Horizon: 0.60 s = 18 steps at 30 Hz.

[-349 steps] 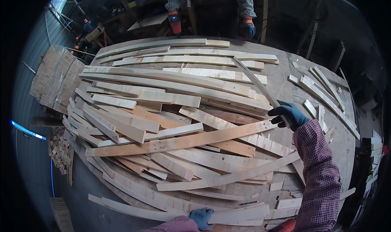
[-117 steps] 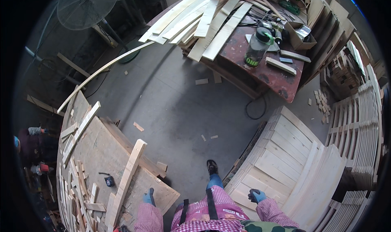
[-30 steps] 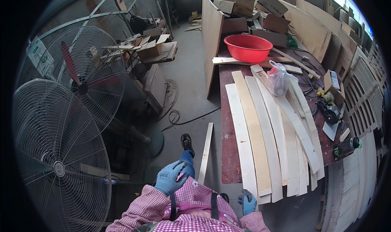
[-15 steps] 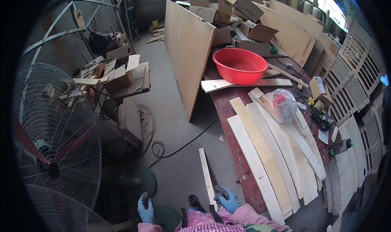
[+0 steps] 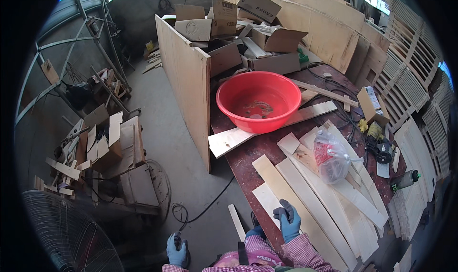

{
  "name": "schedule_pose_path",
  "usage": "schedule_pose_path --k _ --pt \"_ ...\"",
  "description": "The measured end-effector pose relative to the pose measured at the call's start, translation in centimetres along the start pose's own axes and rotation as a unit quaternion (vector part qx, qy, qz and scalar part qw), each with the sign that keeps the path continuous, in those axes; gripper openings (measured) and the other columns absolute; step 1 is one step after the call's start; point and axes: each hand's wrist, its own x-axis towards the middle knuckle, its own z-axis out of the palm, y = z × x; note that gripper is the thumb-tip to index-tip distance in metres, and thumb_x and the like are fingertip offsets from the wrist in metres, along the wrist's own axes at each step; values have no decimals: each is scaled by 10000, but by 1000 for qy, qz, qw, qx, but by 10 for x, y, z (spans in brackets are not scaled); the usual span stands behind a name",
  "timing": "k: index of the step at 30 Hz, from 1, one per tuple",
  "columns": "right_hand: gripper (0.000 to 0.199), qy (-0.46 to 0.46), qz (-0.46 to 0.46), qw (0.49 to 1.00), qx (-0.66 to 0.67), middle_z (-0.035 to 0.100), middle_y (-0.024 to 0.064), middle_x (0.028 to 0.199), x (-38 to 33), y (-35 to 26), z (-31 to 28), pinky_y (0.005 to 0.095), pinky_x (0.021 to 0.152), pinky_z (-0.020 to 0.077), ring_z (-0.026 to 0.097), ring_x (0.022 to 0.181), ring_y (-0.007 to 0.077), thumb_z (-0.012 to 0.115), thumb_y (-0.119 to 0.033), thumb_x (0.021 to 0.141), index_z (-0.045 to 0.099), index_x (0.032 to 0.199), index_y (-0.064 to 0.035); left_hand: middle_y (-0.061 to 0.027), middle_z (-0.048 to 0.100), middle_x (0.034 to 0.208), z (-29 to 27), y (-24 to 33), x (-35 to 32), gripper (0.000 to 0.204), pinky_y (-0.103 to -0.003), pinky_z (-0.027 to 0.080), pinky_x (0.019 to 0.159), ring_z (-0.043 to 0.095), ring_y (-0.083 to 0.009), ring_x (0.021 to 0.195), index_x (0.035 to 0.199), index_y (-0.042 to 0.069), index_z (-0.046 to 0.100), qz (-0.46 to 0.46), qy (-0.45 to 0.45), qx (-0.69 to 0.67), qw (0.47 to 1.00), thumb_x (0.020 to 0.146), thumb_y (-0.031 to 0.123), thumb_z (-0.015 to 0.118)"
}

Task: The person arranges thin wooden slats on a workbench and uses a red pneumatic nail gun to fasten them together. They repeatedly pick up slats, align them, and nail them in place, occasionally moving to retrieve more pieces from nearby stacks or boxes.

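Observation:
Both of my hands wear blue gloves with dark grey fingers. My right hand (image 5: 288, 221) hovers over or touches the near-left boards, its fingers loosely bent and apart with nothing seen in them. Below it lie a short white board (image 5: 267, 203) and a long yellowish board (image 5: 298, 210). Several more pale boards (image 5: 312, 200) fan across the dark red table (image 5: 243, 176). Off the table's left side, low in the picture, my left hand (image 5: 176, 251) hangs over the floor. Its fingers are partly curled, apart from the thumb, and no object shows in it.
A red basin (image 5: 260, 102) rests across a plank, beside an upright plywood panel (image 5: 183, 81). A tied plastic bag (image 5: 330, 160) sits on the boards. A power tool (image 5: 380, 149) and bottle (image 5: 405, 180) stand right. A fan (image 5: 71, 234) and floor cable (image 5: 205, 214) are left.
My view has shifted forward, so the basin and table look nearer. My right hand has moved from beside the table to over the boards. The left hand stays low, away from the table.

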Motion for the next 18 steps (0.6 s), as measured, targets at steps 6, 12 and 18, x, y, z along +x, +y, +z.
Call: schedule_pose_path --k 6,12,18 --pt "320 -40 -40 997 50 656 137 902 107 -24 59 296 718 568 648 769 163 499 42 904 526 1222 26 -132 547 1250 -6 58 85 536 -322 415 1000 543 -236 1149 1278 -4 462 60 14 77 995 776 -33 647" --pt "347 -30 -67 997 34 660 146 936 187 -58 112 305 736 554 652 789 174 494 93 883 532 1223 34 -153 469 1327 -2 79 198 594 -341 364 1051 481 -248 1227 1326 -11 402 119 40 28 992 776 -51 623" --pt "439 56 -208 973 -88 646 128 975 249 -105 198 298 799 504 627 861 171 452 111 850 477 1282 34 -161 411 1370 -17 114 351 595 -377 329 1071 378 -307 1297 1317 47 464 173 59 94 979 753 -5 646"
